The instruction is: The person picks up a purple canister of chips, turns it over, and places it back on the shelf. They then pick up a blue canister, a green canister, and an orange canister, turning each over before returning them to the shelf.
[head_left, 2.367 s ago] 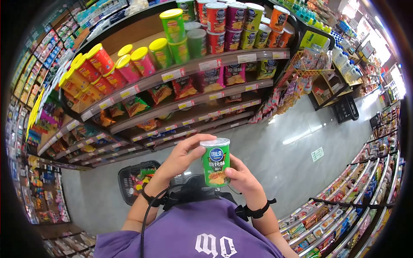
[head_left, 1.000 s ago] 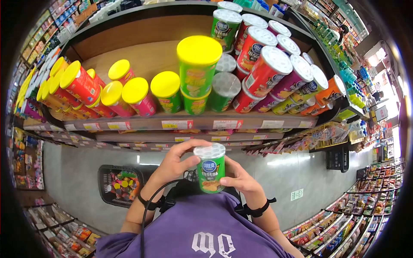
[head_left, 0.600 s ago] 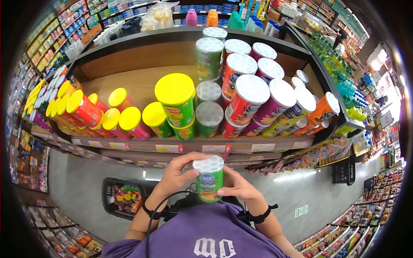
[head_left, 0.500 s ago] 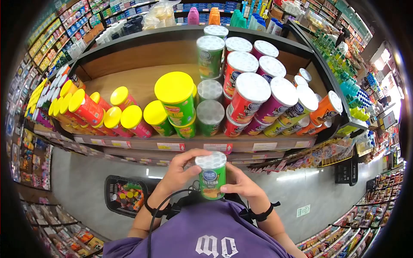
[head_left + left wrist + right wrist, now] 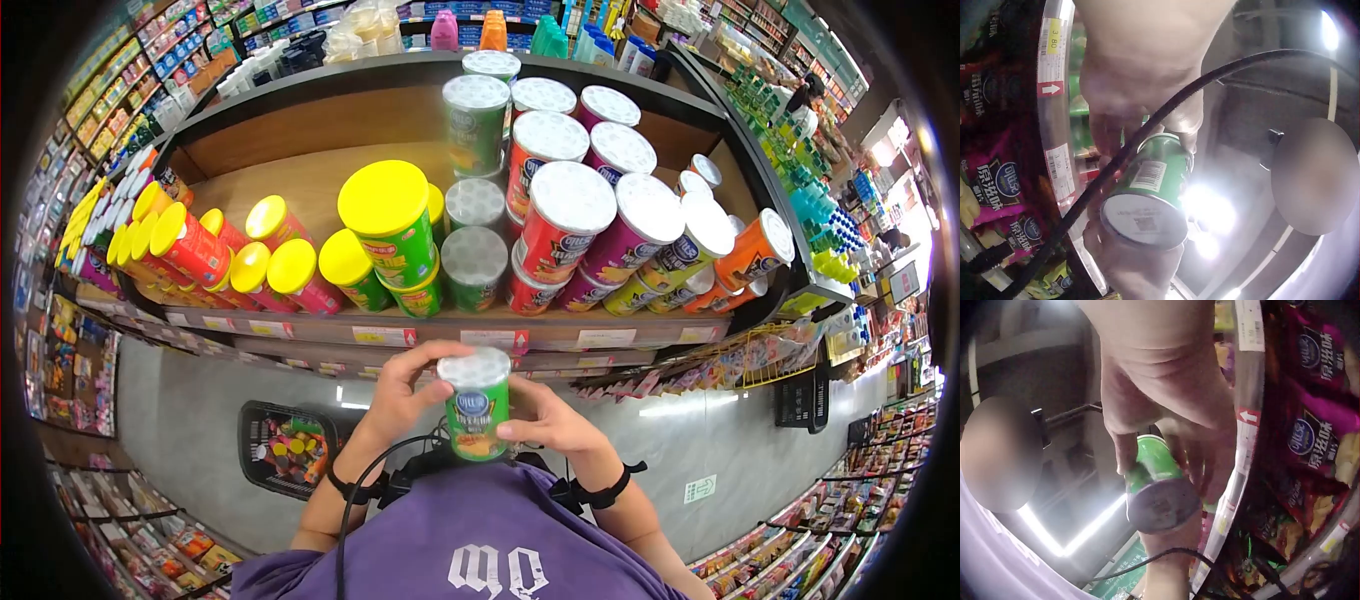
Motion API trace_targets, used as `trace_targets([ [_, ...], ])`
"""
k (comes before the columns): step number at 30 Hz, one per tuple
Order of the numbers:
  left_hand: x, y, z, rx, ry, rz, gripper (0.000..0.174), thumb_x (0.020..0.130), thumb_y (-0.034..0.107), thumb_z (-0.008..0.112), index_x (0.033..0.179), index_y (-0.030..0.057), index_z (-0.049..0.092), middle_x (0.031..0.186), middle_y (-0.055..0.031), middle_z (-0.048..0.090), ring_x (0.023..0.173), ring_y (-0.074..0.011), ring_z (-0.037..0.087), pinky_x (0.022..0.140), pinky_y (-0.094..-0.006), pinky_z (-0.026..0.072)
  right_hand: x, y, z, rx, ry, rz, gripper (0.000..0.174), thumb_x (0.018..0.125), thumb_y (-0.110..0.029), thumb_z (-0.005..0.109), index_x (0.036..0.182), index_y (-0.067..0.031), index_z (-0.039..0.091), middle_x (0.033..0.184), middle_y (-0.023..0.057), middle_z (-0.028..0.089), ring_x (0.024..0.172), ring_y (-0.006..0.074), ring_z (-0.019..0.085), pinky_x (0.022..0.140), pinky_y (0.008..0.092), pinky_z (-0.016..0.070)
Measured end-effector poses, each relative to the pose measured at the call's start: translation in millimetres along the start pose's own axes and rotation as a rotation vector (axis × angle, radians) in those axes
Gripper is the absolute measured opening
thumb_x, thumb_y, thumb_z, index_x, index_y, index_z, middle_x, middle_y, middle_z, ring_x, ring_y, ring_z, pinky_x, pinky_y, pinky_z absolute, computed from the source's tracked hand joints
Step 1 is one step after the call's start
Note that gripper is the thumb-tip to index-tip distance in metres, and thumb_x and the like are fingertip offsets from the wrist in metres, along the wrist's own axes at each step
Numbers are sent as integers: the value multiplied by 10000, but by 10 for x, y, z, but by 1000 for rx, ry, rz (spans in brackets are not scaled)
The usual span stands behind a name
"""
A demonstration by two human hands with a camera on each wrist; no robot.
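Both hands hold a green potato chip canister (image 5: 478,415) with a pale lid, upright in front of the chest in the head view. My left hand (image 5: 405,392) grips its upper side, thumb just under the lid. From the other side my right hand (image 5: 552,418) grips the lower part, thumb across the front and fingers behind. In the left wrist view, the canister's base and barcode (image 5: 1149,175) show. The right wrist view also shows the green canister (image 5: 1155,464) from below. Directly ahead, more chip canisters (image 5: 570,215) stand stacked on the top shelf.
Yellow-lidded canisters (image 5: 385,205) stand on the shelf's left and middle. Price tags line the shelf edge (image 5: 430,335). A black shopping basket (image 5: 290,450) with several packs is on the floor at left; another black basket (image 5: 802,398) is at right. Bagged chips (image 5: 999,178) fill lower shelves.
The head view has shifted closer over the shelf, bringing its top deck into sight. Both hands keep hold of the chip canister, which sits slightly further left in the view than half a second ago.
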State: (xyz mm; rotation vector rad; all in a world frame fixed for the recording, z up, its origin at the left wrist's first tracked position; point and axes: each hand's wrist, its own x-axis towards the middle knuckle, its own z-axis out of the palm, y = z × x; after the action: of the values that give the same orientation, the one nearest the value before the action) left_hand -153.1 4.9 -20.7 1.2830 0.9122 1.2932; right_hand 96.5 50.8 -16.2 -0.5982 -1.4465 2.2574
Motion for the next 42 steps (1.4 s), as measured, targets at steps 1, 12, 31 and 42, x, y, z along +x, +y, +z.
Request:
trace_targets([
  [1, -12, -9, 4, 50, -3, 26, 554, 956, 385, 769, 1321, -21, 674, 1269, -128, 696, 1186, -208, 648, 1046, -353, 480, -22, -50, 14, -39, 29, 39, 821, 907, -196, 819, 1579, 26, 402, 1526, 129, 533, 1413, 230, 498, 1180, 399, 398],
  [12, -64, 182, 29, 91, 25, 62, 817, 775, 252, 950, 1464, 50, 559, 1221, -85, 736, 1066, -155, 685, 916, -311, 533, -177, -895, 256, -908, 158, -380, 636, 803, -145, 872, 1384, -56, 630, 1527, 163, 565, 1363, 353, 580, 1109, 448, 486],
  [31, -216, 432, -288, 109, 240, 293, 340, 940, 93, 703, 1275, 36, 687, 1261, -82, 713, 1099, -182, 670, 930, -321, 519, 110, -2451, 768, -1401, 238, -466, 494, 708, -125, 884, 1126, -56, 629, 1275, 153, 727, 1150, 327, 704, 1017, 397, 526],
  [42, -491, 277, -372, -4, 224, 208, 145, 979, 104, 679, 976, -23, 750, 966, -106, 757, 931, -182, 694, 836, -316, 529, 758, -2664, 788, -1795, 291, -325, 764, 753, -169, 828, 1474, -146, 578, 1325, 154, 701, 1222, 371, 662, 1068, 434, 494],
])
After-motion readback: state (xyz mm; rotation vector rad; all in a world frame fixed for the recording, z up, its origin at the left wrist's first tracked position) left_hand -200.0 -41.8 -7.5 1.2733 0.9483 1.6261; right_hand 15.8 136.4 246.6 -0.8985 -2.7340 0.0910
